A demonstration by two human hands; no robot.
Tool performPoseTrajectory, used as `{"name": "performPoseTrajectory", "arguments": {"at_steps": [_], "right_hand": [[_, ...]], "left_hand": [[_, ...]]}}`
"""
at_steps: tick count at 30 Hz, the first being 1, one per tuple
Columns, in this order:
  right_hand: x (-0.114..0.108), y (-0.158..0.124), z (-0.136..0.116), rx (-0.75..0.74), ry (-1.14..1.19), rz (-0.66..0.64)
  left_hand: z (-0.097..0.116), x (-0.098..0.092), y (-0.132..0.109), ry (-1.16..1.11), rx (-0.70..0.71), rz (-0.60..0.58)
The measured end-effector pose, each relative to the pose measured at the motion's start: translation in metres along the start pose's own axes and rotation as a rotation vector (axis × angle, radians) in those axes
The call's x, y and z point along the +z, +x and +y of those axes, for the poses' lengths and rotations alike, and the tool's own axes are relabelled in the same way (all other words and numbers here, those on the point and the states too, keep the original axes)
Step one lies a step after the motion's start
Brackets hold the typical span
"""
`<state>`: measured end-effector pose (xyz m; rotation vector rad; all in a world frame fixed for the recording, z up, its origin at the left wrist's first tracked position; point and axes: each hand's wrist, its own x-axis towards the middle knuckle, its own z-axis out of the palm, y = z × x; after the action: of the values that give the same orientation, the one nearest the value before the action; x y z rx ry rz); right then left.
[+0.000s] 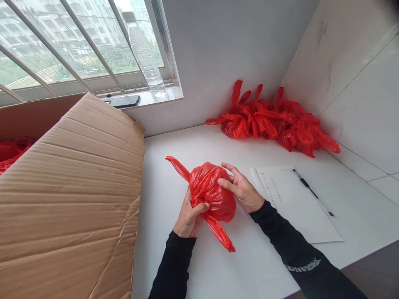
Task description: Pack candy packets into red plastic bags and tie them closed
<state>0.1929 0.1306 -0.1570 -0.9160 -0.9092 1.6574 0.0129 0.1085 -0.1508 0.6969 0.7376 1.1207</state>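
Note:
A crumpled red plastic bag (209,187) is held just above the white table (255,265), its two handles sticking out up-left and down-right. My left hand (188,216) grips the bag from below, thumb pressed over its front. My right hand (241,189) presses on the bag's right side with fingers curled against it. Both arms wear black sleeves.
A pile of bundled red bags (274,120) lies in the far corner against the wall. A sheet of paper (293,203) with a pen (311,192) lies to the right. A large cardboard box (71,195) holding more red bags stands at left. A water bottle (146,58) and phone (123,101) rest on the windowsill.

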Motion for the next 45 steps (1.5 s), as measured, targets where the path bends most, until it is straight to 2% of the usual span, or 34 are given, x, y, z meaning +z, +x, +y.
{"name": "performPoseTrajectory", "arguments": {"at_steps": [7, 12, 18, 23, 29, 33, 40, 45], "right_hand": [[-0.002, -0.003, -0.001, -0.01, -0.154, -0.107], [-0.002, -0.002, 0.001, -0.067, -0.149, -0.062], [-0.002, 0.0, 0.003, -0.14, -0.147, 0.011], [-0.001, -0.003, -0.001, -0.093, -0.159, -0.014], [0.003, -0.008, -0.005, -0.07, -0.46, 0.007], [0.003, -0.009, -0.006, -0.03, -0.544, -0.014], [-0.003, -0.006, -0.008, -0.026, -0.431, -0.144], [-0.004, -0.001, -0.003, -0.02, -0.311, -0.079]], "left_hand": [[-0.001, -0.003, -0.003, -0.037, -0.059, 0.054], [-0.004, -0.002, 0.0, 0.002, -0.064, 0.067], [-0.005, -0.003, 0.006, 0.1, 0.024, 0.011], [-0.011, -0.009, 0.006, 0.149, 0.073, 0.045], [-0.016, -0.008, 0.006, 0.116, 0.08, 0.073], [-0.014, -0.005, 0.008, 0.121, 0.112, 0.097], [-0.008, -0.006, 0.007, 0.097, 0.099, 0.145], [-0.009, -0.011, 0.007, -0.011, 0.033, 0.089]]}}
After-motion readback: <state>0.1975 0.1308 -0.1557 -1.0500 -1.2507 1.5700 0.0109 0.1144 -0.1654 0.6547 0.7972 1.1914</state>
